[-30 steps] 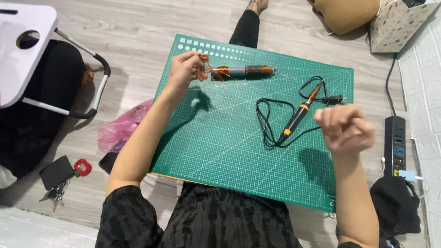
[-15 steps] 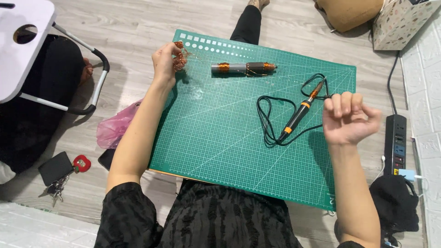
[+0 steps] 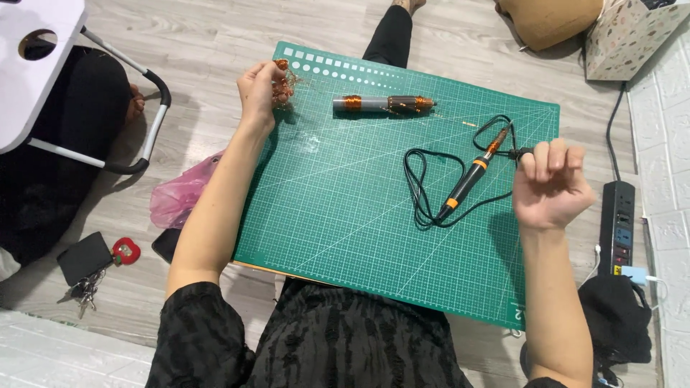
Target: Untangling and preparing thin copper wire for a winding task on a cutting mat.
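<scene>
A patterned box (image 3: 632,36) stood at the upper right corner of the frame, beside a tan bag (image 3: 550,18). A pink plastic bag (image 3: 176,197) lay off the left edge of the green cutting mat (image 3: 345,215). The left hand (image 3: 260,92), at the mat's upper left corner, had its fingers pinched on a small clump of copper wire (image 3: 282,80). The right hand (image 3: 550,188), at the mat's right edge, was loosely clenched; whether it held anything could not be told. The soldering iron (image 3: 471,176) lay just left of it, its black cord (image 3: 424,187) looped alongside. A wire-wound cylinder (image 3: 384,104) lay near the top edge. The mat's lower centre was open.
</scene>
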